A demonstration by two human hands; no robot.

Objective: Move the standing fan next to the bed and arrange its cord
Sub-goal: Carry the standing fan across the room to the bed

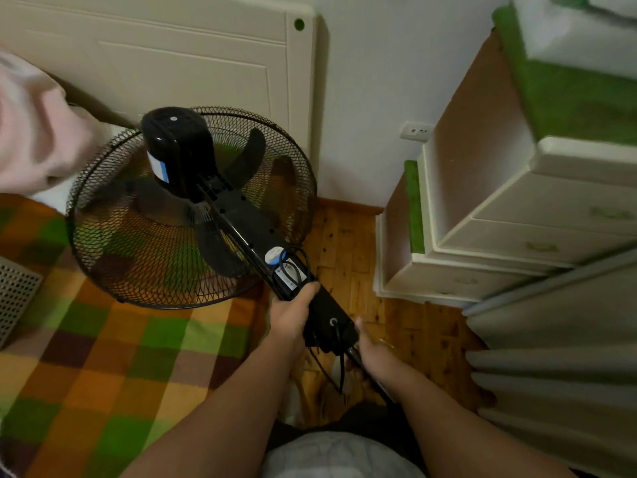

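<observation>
**Fan leaning over the bed, both hands on it**

I'm watching the fan point(193, 208) leaning, its grille hanging over the bed point(103, 357). The left hand point(293, 313) is wrapping its fingers round the control housing, arm reaching forward. The right hand point(375, 350) is gripping the pole just below, thumb pointing up beside the housing. The cord point(342, 367) is looping above the left hand and dangling between the forearms.

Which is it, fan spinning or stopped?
Stopped. The fan blades show as separate, unblurred shapes through the cage.
</observation>
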